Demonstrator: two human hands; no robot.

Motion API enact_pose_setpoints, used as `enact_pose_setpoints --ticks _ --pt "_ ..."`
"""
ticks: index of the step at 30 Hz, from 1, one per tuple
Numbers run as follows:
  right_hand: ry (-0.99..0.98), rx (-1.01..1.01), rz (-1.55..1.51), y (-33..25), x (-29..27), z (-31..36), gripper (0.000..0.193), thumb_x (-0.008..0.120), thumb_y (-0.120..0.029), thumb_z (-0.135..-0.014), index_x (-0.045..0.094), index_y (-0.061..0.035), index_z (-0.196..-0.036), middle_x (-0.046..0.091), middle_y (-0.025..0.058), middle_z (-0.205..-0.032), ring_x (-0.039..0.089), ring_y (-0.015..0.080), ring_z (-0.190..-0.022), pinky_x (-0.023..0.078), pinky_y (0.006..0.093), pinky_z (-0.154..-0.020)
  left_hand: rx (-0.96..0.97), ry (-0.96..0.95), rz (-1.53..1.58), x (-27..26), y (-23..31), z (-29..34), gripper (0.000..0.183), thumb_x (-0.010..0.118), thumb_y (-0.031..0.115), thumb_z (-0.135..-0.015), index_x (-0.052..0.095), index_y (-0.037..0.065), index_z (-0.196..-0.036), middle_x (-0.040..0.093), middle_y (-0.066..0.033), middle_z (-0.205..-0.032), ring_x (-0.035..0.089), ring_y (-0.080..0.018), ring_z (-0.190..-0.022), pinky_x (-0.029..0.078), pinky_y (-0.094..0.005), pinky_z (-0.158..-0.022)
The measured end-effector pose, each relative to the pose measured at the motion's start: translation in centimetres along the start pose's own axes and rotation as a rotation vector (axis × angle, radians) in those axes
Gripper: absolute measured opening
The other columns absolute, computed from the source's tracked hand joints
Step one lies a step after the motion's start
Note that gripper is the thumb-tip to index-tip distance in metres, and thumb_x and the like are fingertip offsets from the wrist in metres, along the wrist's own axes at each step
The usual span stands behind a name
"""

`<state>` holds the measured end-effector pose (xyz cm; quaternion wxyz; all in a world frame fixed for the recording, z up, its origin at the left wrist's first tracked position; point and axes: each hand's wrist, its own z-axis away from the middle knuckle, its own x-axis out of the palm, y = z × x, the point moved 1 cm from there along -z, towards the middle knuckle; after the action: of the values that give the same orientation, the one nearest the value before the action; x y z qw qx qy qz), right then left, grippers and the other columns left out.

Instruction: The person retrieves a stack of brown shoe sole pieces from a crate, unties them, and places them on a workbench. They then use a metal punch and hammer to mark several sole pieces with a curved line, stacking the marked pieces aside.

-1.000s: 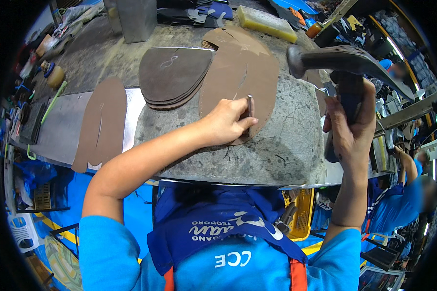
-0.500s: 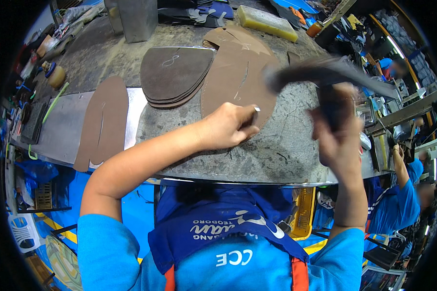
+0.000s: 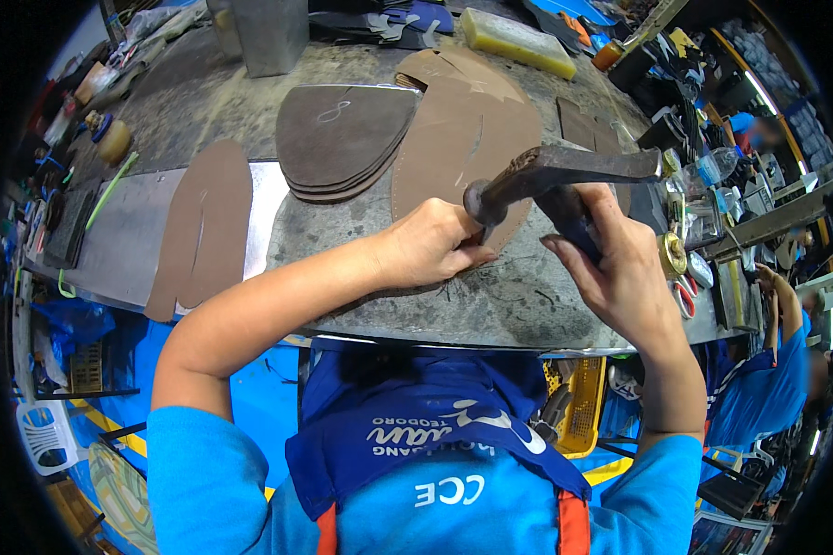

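A hammer [image 3: 583, 168] with a dark curved head is in my right hand [image 3: 620, 264], fingers wrapped round its handle. Its round face hangs right over the fingertips of my left hand [image 3: 435, 242]. That hand is closed in a pinch at the lower edge of a brown cut leather piece [image 3: 435, 139] with a slit; what it pinches is hidden behind the hammer face. Left of this piece, a stack of darker rounded leather pieces [image 3: 338, 129] bears a chalk mark. Another long brown leather piece [image 3: 208, 208] lies farther left.
The worktable [image 3: 361, 314] has a worn metal top. At its back stand a metal box [image 3: 273, 37] and a yellowish block [image 3: 518, 44]. A jar [image 3: 113, 141] sits at the left; red-handled scissors [image 3: 684, 298] lie at the right. A co-worker [image 3: 764, 388] is at the far right.
My right hand has brought the hammer down and left, so its face now covers the left fingertips. A small shiny tip seen there earlier is hidden. My left hand has barely moved.
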<state>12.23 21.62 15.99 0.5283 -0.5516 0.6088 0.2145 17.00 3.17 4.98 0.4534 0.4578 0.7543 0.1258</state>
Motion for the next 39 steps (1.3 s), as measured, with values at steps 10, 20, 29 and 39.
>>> enact_pose_setpoints --ticks 10,20,29,39 --pt "0.486 0.201 -0.556 0.2 -1.6 0.0 0.038 0.062 -0.003 -0.077 0.043 -0.0028 -0.111 0.061 0.0069 -0.078 0.06 0.0175 -0.065 0.048 0.0291 -0.058 -0.236 -0.031 0.189 -0.5 -0.6 0.2 0.017 0.064 0.009 -0.077 0.05 -0.001 -0.08 0.054 -0.0163 -0.061 0.057 -0.0259 -0.054 0.043 -0.0336 -0.051" --pt "0.283 0.02 -0.125 0.2 -1.2 -0.4 0.041 0.063 -0.001 -0.075 0.044 -0.0055 -0.11 0.059 0.0114 -0.078 0.059 0.0142 -0.06 0.047 0.0277 -0.055 -0.577 -0.058 0.429 -1.4 -0.6 0.6 0.011 0.057 0.008 -0.085 0.048 0.001 -0.082 0.058 -0.0067 -0.07 0.057 -0.0109 -0.065 0.046 -0.028 -0.058" --pt "0.03 -0.127 -0.035 -0.1 0.6 -0.8 0.041 0.062 -0.001 -0.075 0.044 -0.0042 -0.111 0.057 0.0122 -0.079 0.058 0.0174 -0.062 0.045 0.0274 -0.057 -0.102 -0.103 0.05 -1.3 -0.2 1.2 0.014 0.059 0.008 -0.082 0.05 0.0 -0.09 0.059 -0.0123 -0.078 0.06 -0.019 -0.07 0.048 -0.0307 -0.063" --pt "0.149 0.038 -0.23 -0.7 0.2 -0.9 0.041 0.063 -0.003 -0.075 0.043 -0.0044 -0.111 0.061 0.0146 -0.081 0.062 0.0242 -0.072 0.048 0.0318 -0.06 -0.098 -0.094 -0.006 -2.0 0.6 1.4 0.014 0.06 0.007 -0.081 0.046 0.001 -0.082 0.059 -0.0109 -0.069 0.062 -0.0197 -0.065 0.049 -0.0296 -0.06"
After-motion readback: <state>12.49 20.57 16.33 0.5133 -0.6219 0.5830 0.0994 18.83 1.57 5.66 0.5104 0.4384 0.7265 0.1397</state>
